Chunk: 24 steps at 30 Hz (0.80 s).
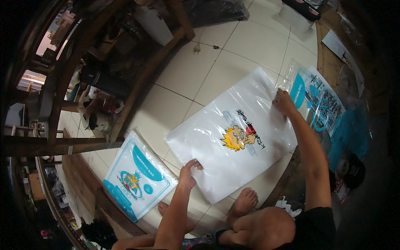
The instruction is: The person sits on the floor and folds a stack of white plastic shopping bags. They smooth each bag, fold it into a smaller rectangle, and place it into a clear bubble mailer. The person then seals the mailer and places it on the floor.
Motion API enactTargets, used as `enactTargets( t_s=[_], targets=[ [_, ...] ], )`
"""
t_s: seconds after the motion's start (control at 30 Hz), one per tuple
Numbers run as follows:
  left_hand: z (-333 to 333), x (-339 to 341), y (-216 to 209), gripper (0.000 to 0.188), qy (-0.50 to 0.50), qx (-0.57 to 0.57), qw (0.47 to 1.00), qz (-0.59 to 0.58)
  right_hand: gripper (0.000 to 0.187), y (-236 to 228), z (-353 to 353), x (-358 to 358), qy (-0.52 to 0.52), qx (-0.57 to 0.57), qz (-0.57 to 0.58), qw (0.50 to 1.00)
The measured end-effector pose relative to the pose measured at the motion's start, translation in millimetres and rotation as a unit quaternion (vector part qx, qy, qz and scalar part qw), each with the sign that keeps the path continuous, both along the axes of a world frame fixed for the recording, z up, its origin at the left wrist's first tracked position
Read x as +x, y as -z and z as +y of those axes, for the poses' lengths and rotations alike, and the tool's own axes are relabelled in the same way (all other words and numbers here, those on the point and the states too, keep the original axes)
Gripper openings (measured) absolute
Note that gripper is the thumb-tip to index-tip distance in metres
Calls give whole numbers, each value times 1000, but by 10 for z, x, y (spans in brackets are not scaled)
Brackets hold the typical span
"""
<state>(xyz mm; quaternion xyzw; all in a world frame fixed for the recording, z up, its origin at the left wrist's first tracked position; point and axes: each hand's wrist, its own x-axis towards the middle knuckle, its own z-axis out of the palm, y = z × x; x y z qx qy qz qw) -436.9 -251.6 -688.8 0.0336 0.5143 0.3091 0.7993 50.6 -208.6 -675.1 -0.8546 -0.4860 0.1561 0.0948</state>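
A white plastic shopping bag (pixel 233 137) with a yellow-haired cartoon figure and dark lettering printed on it is stretched out flat in front of me, over the tiled floor. My left hand (pixel 189 174) is closed on its near left edge, thumb and fingers pinching the plastic. At the far right edge, my right hand (pixel 285 102) grips the bag with curled fingers. To the left, near my left forearm, lies a clear-wrapped pack of shopping bags (pixel 139 179) with a turquoise and white printed cover. A similar clear pack (pixel 299 88) lies just beyond my right hand.
Wooden shelving (pixel 137 89) stands at the left, loaded with dark items and a cylinder. A turquoise plastic bag (pixel 346 133) and a roll of tape (pixel 343 167) lie at the right. A clear container (pixel 296 18) and dark plastic sheeting (pixel 216 10) are at the far side.
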Motion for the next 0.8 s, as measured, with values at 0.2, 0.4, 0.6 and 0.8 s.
enactTargets(
  t_s=[0.2,0.4,0.6,0.8],
  targets=[
    [36,29,-68,5,-2,-25,1000,-3,69,-255,-553,-1209,-220,118,-84,965],
    [17,-6,-12,6,-6,-20,1000,-11,76,-16,-816,-1442,-266,66,-78,959],
    [21,-1,-21,5,-4,-14,1000,-13,82,33,-805,-1434,-253,59,-47,965],
    [-44,-35,-90,7,6,-15,1000,18,86,27,-541,-1068,-231,73,-66,968]
  ],
)
